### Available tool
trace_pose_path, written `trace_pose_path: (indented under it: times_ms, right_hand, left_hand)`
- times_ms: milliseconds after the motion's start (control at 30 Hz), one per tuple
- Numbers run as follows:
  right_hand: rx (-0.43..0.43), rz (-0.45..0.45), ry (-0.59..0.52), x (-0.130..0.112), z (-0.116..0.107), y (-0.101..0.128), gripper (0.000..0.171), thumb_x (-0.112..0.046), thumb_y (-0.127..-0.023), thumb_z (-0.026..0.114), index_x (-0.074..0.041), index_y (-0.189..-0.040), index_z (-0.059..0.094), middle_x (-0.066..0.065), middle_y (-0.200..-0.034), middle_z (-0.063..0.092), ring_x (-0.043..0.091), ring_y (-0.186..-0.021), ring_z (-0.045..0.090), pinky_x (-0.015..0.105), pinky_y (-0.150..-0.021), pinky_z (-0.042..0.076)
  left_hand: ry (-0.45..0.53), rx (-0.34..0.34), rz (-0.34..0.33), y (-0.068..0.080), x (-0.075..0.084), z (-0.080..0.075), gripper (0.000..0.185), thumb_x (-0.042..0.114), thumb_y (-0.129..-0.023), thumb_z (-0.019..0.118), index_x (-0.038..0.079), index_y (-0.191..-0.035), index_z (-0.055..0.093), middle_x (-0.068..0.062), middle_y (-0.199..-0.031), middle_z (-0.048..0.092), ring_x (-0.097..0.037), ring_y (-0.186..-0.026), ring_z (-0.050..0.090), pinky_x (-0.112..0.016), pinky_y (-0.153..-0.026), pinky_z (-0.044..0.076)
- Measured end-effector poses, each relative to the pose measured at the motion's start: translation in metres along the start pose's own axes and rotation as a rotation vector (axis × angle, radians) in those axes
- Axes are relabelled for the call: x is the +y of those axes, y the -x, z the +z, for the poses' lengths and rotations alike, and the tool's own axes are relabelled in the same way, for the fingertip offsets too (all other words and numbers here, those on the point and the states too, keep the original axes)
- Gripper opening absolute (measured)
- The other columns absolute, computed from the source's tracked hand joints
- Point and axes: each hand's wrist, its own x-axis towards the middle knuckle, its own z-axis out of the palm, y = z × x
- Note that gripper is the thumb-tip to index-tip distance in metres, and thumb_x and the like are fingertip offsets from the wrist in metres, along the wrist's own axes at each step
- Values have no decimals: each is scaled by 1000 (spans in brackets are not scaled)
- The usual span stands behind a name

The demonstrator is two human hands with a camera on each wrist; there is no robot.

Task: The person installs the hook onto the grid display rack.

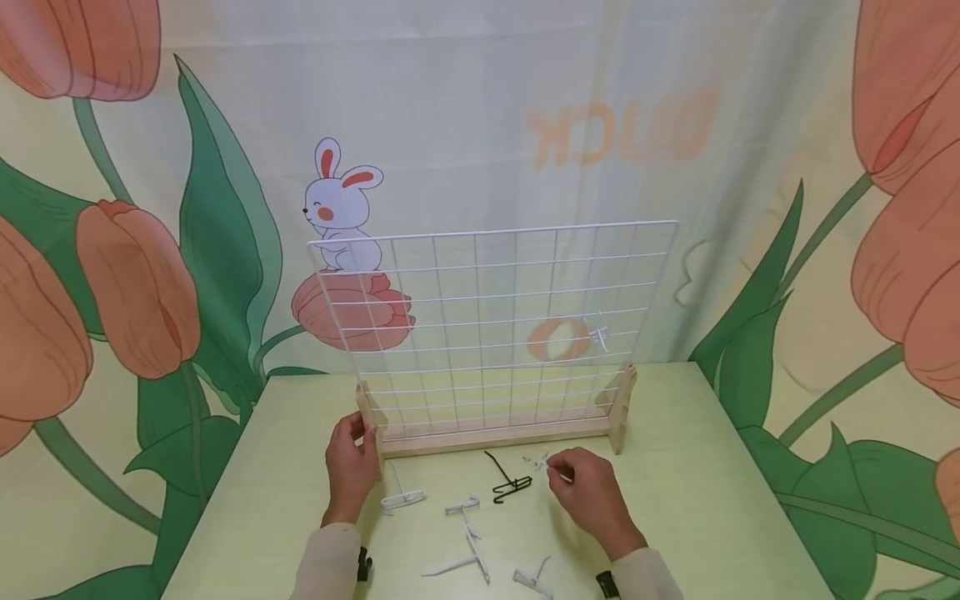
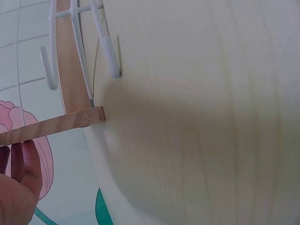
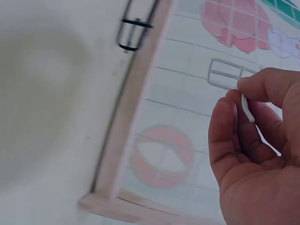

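Note:
A white wire grid panel point(image 1: 480, 325) stands upright in a wooden base point(image 1: 495, 440). My left hand point(image 1: 351, 467) is at the base's left end. In the left wrist view its fingers point(image 2: 32, 161) touch one face of the wooden side piece point(image 2: 51, 127); its thumb is hidden there. Between right thumb and fingers, my right hand point(image 1: 592, 496) pinches a small white wire hook point(image 3: 225, 73), in front of the panel and apart from it. The hook's bent end point(image 3: 247, 110) sticks out beneath the thumb. A black hook point(image 1: 512, 487) lies just left of that hand.
On the table point(image 1: 697, 500) lie several white hooks: one near my left hand point(image 1: 403, 500), a smaller one point(image 1: 462, 504), a long-armed one point(image 1: 474, 552) and one at the front point(image 1: 531, 577). Another white hook point(image 1: 598, 335) hangs on the panel's right side. A printed curtain point(image 1: 465, 108) hangs behind.

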Motion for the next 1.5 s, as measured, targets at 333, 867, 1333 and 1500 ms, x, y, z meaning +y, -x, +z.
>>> trace_pose_path:
  times_ms: [333,867,1333,1500]
  right_hand:
    - [51,-29,-12,-21,-21,-16,11,-5,-89,82,-11,-97,81,-1,-94,76,7,-80,71,23,-69,61]
    - [185,-126,-59,-53,-51,-39,11,-4,-88,84,-6,-98,81,5,-94,78,12,-78,75,29,-69,64]
    - [440,-151,-118,-72,-66,-64,11,-5,-87,84,-6,-98,83,6,-92,81,14,-72,75,23,-69,62]
    - [494,-160,-105,-77,-70,-72,10,-7,-88,84,-5,-98,83,6,-90,80,16,-70,74,31,-66,63]
  left_hand:
    - [-2,-9,-12,0,-1,0,34,14,-106,64,0,-136,57,-20,-126,66,-37,-119,69,-49,-93,62]
    - [-13,-5,-25,0,0,2,33,13,-106,64,0,-136,57,-20,-126,65,-37,-120,69,-49,-94,62]
    - [-17,-7,-25,0,-2,2,35,15,-107,64,0,-137,56,-20,-128,65,-36,-120,68,-50,-94,62]
    - [-14,-7,-22,0,-2,3,35,14,-106,64,-1,-137,56,-20,-127,65,-36,-120,68,-49,-94,62]
